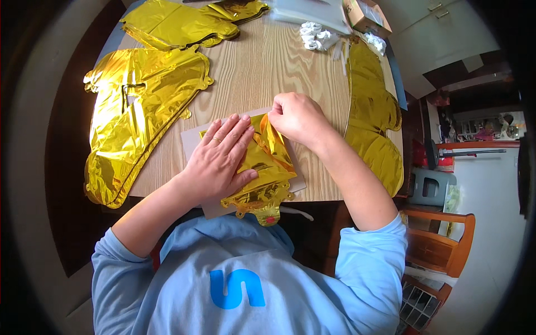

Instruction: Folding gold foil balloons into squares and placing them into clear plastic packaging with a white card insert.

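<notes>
A folded gold foil balloon [267, 167] lies on a grey cardboard sheet [192, 139] at the near edge of the wooden table [251, 72]. My left hand [220, 159] presses flat on the foil, fingers spread, a ring on one finger. My right hand [296, 118] pinches the foil's upper fold with closed fingers. The balloon's lower tip with a small red valve hangs over the table edge.
Flat gold foil balloons lie at the left [134, 111], the far left [184, 22] and along the right edge [374, 117]. White ribbon bundles [314, 34], clear plastic bags and a cardboard box [365, 14] sit at the back. A wooden chair [441, 245] stands to the right.
</notes>
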Motion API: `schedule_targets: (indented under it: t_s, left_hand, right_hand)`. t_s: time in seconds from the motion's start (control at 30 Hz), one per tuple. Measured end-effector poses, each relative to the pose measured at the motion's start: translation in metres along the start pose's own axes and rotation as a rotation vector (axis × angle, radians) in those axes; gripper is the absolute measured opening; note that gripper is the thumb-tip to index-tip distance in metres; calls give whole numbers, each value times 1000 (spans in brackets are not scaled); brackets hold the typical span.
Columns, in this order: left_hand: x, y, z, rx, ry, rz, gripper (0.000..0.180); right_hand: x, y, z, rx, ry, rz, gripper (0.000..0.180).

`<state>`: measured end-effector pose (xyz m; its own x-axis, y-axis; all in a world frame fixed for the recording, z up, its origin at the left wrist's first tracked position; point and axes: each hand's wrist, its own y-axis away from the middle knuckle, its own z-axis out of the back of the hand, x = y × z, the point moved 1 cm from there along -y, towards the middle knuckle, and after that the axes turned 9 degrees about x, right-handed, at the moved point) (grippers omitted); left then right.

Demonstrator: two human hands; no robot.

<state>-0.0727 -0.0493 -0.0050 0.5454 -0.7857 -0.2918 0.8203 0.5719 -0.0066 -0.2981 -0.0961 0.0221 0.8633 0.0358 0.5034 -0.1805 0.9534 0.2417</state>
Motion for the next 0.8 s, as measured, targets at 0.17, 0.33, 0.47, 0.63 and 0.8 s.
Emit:
schedule_targets:
  t_s: [0.17, 0.33, 0.47, 0.63, 0.8]
  left_hand:
    - [0, -2, 1, 2, -6, -27, 78]
    - [2, -7, -1, 43, 10, -49, 77]
    - [3, -7, 0, 23, 23, -66, 78]
    - [4, -8, -1, -9, 20, -78, 76]
    - [2, -8, -2, 3, -2, -66, 77]
  right_hand:
    - [2, 5, -2, -36, 40, 18, 21]
    - [-1, 12, -15, -156, 59, 9, 19]
    - [0, 41, -12, -247, 125, 239, 18]
    - [18, 115, -23, -202, 246, 539, 48]
    - [16, 157, -70, 40, 305, 359, 91]
